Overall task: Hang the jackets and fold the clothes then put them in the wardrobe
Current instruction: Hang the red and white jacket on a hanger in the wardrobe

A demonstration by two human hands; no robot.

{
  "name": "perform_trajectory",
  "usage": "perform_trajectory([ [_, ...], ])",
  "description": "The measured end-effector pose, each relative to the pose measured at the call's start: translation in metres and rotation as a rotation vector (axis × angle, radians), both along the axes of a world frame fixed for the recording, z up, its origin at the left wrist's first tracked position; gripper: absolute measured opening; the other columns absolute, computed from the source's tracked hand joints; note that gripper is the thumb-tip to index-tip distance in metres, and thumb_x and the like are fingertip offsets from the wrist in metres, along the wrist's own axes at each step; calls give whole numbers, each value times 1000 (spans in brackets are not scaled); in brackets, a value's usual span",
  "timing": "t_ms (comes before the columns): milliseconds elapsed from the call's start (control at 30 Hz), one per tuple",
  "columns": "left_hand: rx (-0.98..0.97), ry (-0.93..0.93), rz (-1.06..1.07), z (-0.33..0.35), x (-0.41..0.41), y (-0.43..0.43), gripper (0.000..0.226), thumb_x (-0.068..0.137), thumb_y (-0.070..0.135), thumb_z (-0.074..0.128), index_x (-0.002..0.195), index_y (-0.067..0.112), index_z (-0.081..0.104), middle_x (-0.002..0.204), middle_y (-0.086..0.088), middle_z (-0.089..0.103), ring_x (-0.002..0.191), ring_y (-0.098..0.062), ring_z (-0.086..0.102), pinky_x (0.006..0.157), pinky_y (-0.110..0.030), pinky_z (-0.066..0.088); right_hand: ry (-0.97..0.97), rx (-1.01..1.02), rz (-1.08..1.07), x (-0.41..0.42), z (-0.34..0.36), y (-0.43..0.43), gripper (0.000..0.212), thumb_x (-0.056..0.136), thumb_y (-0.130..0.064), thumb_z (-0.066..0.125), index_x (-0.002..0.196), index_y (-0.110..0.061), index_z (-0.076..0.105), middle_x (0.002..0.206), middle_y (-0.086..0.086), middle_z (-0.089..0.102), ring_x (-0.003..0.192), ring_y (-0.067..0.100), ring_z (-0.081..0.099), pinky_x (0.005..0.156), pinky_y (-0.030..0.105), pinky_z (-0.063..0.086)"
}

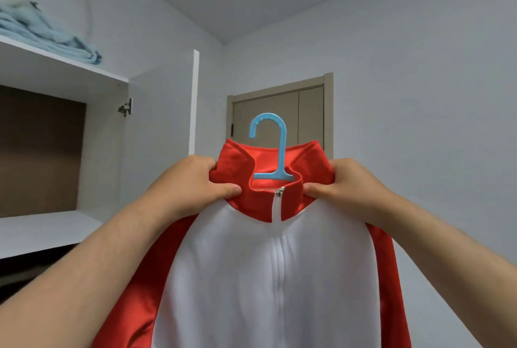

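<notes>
A red and white zip-up jacket (pixel 251 263) hangs in front of me on a light blue plastic hanger (pixel 275 146), whose hook sticks up out of the red collar. The zip is closed up to the collar. My left hand (pixel 195 182) grips the collar's left side, thumb on the front. My right hand (pixel 347 182) grips the collar's right side the same way. The hanger's shoulders are hidden inside the jacket. The open wardrobe (pixel 64 73) stands to the left.
The wardrobe's white door (pixel 162 112) stands open beside the jacket. A light blue folded blanket (pixel 47 31) lies on top of the wardrobe. One white shelf (pixel 42 230) shows inside. A beige room door (pixel 296 112) is behind the jacket.
</notes>
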State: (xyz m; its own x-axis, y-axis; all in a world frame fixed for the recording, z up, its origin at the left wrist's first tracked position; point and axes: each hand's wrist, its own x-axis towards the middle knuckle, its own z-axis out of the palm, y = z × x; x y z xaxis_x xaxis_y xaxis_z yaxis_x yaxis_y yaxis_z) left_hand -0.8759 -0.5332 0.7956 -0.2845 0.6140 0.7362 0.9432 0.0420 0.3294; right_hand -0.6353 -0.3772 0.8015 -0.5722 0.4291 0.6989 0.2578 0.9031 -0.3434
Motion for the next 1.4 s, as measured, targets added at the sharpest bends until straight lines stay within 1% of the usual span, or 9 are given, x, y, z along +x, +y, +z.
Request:
perform_trajectory([
  [100, -7, 15, 113, -3, -14, -6, 48, 45, 70, 63, 69, 29, 68, 63, 19, 66, 58, 1, 61, 56, -27, 48, 6, -8, 161, -34, -5, 19, 5, 87, -20, 74, 83, -18, 74, 77, -13, 74, 75, 6, 69, 70, 23, 54],
  [333, 20, 49, 337, -1, -37, -19, 43, 73, 61, 68, 59, 22, 60, 58, 9, 63, 55, -9, 58, 58, -34, 47, 34, 54, 396, -109, -11, 58, 15, 86, -19, 75, 73, -19, 68, 74, -14, 72, 73, 4, 67, 67, 22, 50],
  [433, 12, 60, 460, -5, -44, -23, 48, 71, 67, 64, 60, 20, 60, 60, 9, 64, 57, -9, 59, 58, -35, 49, 30, 60, 482, -138, -19, 73, 14, 89, -24, 71, 76, -23, 65, 77, -14, 71, 73, 4, 66, 69, 27, 51],
  [633, -36, 18, 667, -28, -53, -45, 52, 69, 69, 58, 66, 17, 63, 63, 6, 65, 61, -11, 61, 62, -41, 53, 8, 82, 655, -202, -40, 71, 23, 89, -25, 69, 69, -28, 60, 73, -22, 68, 77, -6, 61, 61, 10, 42],
  [800, -51, -18, 788, -50, -78, -87, 58, 65, 71, 56, 64, 13, 62, 62, -1, 64, 60, -17, 60, 61, -44, 51, -5, 47, 766, -261, -63, 38, 18, 88, -29, 70, 72, -26, 64, 74, -14, 71, 73, 3, 65, 67, 27, 50],
  [1000, -18, -112, 849, -81, -132, -153, 58, 62, 75, 52, 63, 17, 63, 62, 6, 64, 56, -10, 57, 59, -44, 51, -51, 13, 876, -347, -89, -18, 11, 90, -32, 69, 80, -26, 68, 79, -16, 72, 75, 3, 66, 70, 32, 54],
  [1100, -43, -124, 826, -103, -166, -185, 34, 71, 65, 59, 75, 33, 67, 68, 18, 67, 63, -3, 62, 58, -31, 51, -80, -14, 930, -391, -106, -48, 22, 89, -26, 70, 71, -35, 63, 78, -26, 69, 77, -3, 64, 66, 19, 48],
  [1200, -53, -158, 845, -133, -209, -215, 19, 82, 45, 73, 69, 34, 64, 61, 18, 64, 54, 0, 55, 51, -24, 39, -144, -35, 922, -437, -131, -76, 21, 88, -29, 71, 69, -32, 62, 75, -17, 70, 74, 1, 65, 69, 29, 51],
  [1400, -85, -307, 813, -178, -285, -251, 29, 80, 47, 70, 67, 21, 66, 65, 6, 68, 55, -8, 57, 59, -38, 50, -243, -114, 951, -513, -174, -114, 14, 88, -27, 72, 74, -24, 67, 78, -14, 72, 77, 5, 66, 73, 31, 53],
])
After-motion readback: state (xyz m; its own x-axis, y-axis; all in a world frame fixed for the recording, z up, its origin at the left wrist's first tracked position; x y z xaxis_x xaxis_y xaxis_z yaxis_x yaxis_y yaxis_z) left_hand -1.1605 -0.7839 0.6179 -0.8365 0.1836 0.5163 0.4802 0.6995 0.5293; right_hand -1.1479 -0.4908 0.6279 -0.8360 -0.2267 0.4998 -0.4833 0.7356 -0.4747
